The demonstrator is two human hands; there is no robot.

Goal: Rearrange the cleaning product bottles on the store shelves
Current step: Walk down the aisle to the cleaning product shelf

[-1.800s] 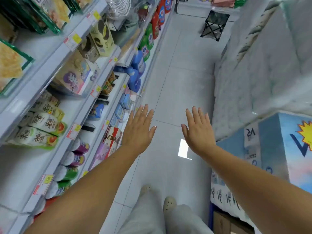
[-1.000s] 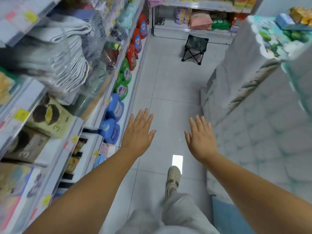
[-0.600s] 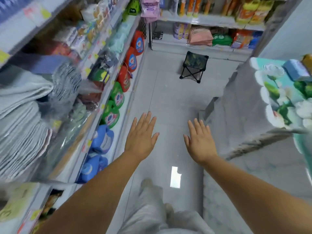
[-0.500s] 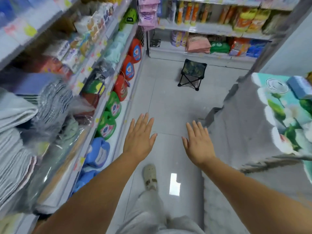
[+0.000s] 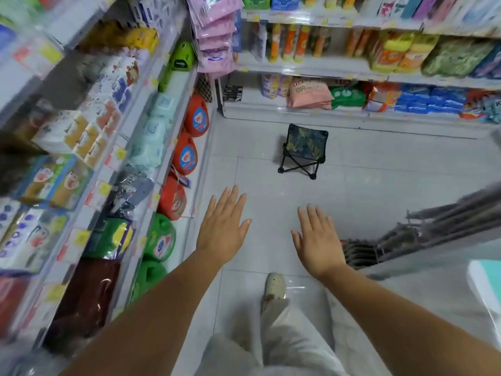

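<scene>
Left hand: held out flat over the aisle floor, palm down, fingers spread; grip apart, holding nothing.
Right hand: held out flat beside the left, palm down, fingers together and straight; grip apart, holding nothing.
Hands to each other: apart, with bare floor showing between them.
Red bottles: three large red jugs with round blue labels, in a row on the low shelf at left, one behind the other toward the far end of the aisle.
Green bottles: two large green jugs on the same low shelf, nearer the person than the red ones; the nearer one is partly hidden by the left forearm.
Bottles to hands: the left hand is near the nearest red jug and the farther green one, but touches neither.
Left shelves: upper levels carry boxed and bagged goods, blurred, with yellow and red price tags along the edges.
Stool: small folding stool with dark leaf-print seat, standing on the floor ahead of the hands, well apart from them.
Back shelves: across the aisle end, with orange and yellow bottles above and bagged goods below.
Pink packs: hanging at the corner where the left and back shelves meet.
Shoe: one pale shoe and pale trouser legs below the hands.
</scene>
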